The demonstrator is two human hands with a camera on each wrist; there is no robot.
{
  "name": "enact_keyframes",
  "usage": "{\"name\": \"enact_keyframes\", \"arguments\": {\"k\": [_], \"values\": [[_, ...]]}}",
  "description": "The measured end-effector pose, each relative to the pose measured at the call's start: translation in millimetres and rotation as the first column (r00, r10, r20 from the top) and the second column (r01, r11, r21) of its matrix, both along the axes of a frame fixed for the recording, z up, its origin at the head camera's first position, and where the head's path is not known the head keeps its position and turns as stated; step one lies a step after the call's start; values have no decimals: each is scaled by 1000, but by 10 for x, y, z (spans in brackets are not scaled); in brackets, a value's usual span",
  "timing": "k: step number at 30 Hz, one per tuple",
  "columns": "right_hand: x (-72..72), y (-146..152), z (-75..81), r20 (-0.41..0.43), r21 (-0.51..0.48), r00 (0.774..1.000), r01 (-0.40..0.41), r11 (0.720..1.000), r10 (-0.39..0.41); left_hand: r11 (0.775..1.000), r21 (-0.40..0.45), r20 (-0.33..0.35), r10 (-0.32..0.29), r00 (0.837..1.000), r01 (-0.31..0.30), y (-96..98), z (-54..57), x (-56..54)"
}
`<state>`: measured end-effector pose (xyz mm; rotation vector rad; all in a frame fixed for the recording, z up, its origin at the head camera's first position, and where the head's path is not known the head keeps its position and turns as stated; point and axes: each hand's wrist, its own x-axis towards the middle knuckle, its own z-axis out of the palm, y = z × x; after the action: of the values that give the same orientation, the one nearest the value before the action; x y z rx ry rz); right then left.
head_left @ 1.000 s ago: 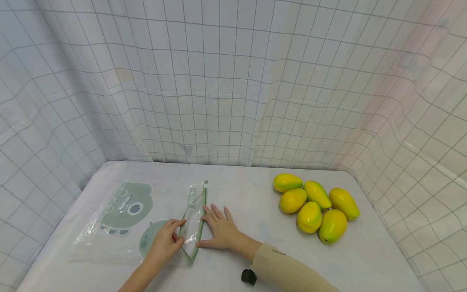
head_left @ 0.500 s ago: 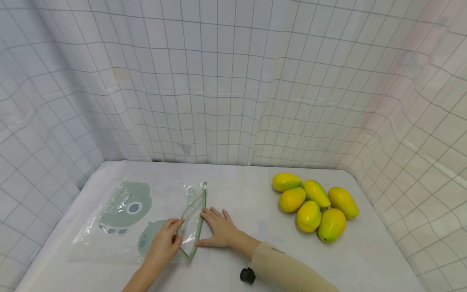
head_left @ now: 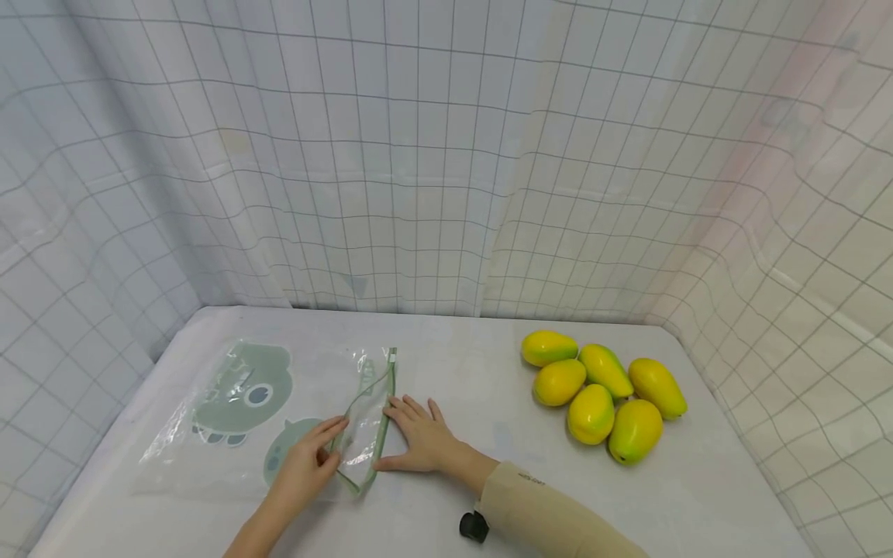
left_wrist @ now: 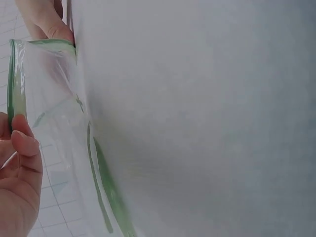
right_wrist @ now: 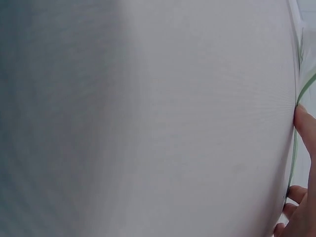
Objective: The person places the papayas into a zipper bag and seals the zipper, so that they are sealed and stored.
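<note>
A clear plastic zip bag (head_left: 251,391) with green animal prints lies flat on the left half of the table, its green-edged mouth facing right. My left hand (head_left: 305,463) pinches the upper green edge (left_wrist: 11,81) between thumb and fingers, holding it raised and pulled left so the mouth gapes. Against the lower green edge (head_left: 380,438), the right hand (head_left: 424,443) rests with fingers spread, pressing it to the table. A small pale slider (head_left: 392,356) sits at the far end of that edge. In the right wrist view the thumb (right_wrist: 305,126) touches the green strip.
Several yellow-green mangoes (head_left: 591,415) lie grouped on the right of the white-covered table (head_left: 481,372). Grid-patterned curtains (head_left: 432,178) stand behind and on both sides. A small black object (head_left: 474,527) is under the right sleeve (head_left: 544,515).
My left hand has drawn the upper green edge slightly further left, widening the bag's mouth. The right hand stays nearly still on the lower edge.
</note>
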<state>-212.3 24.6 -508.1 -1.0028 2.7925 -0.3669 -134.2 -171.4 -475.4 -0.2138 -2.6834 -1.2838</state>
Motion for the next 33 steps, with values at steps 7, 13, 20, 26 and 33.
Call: {"name": "enact_keyframes", "arguments": {"k": [7, 13, 20, 26, 33], "values": [[10, 6, 10, -8, 1, 1000, 0, 1000, 0, 999, 2, -46, 34, 998, -34, 26, -51, 11], [26, 8, 34, -34, 9, 999, -1, 1000, 2, 1000, -28, -15, 12, 1000, -12, 62, -63, 38], [32, 8, 38, -92, 20, 996, -16, 1000, 18, 1000, 10, 16, -17, 1000, 17, -4, -103, 92], [33, 16, 40, -112, 28, 993, -21, 999, 24, 987, -156, -155, 6, 988, -31, -52, -145, 137], [34, 20, 45, -122, 16, 991, -46, 999, 47, 986, -156, -58, 50, 997, -59, -50, -109, 139]]}}
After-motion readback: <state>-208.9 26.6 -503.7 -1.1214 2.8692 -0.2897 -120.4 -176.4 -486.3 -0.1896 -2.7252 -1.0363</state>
